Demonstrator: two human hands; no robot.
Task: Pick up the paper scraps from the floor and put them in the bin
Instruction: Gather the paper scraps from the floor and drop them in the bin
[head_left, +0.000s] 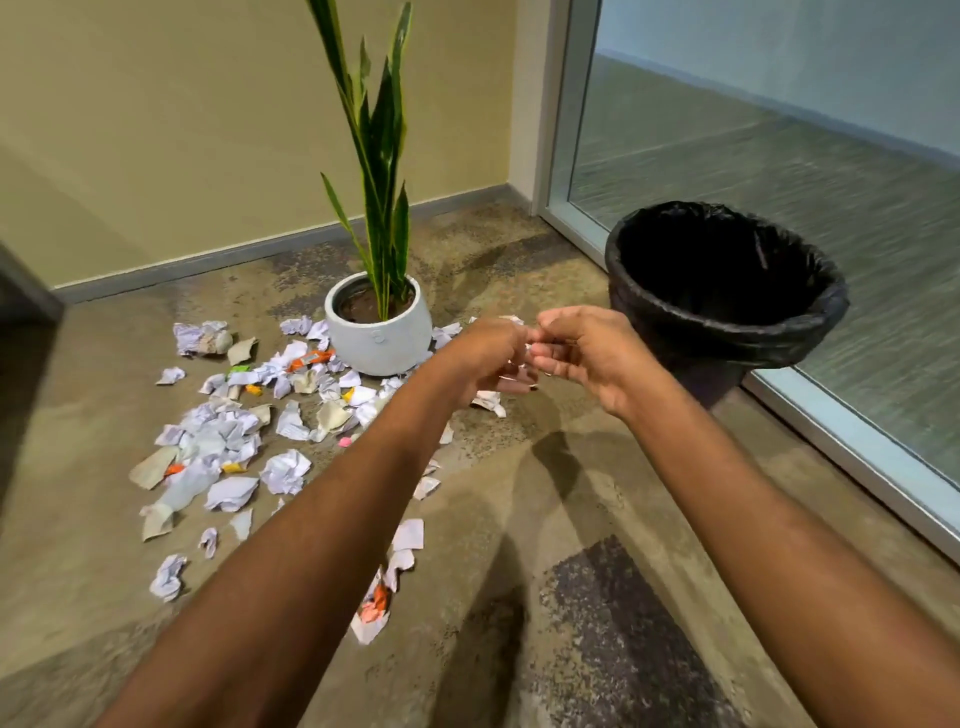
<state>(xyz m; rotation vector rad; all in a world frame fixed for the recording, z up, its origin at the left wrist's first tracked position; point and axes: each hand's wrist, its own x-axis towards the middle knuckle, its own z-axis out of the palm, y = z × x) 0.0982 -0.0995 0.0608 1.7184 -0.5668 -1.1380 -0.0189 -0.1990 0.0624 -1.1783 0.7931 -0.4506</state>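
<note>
Paper scraps (228, 441) litter floor (597, 493) centre-left; L hand (485, 358) & R hand (592, 353) both pinch a white scrap (529, 347) mid-air, prob. bunching it for bin (727, 338) by floor's right edge.

no readable text, paper scraps (284, 472) blurred, pot (379, 340) mark illegible

Single wide view from head height, facing forward and down across the floor (545, 519) toward plant pot (379, 343) and bin (727, 338), both near.
</note>
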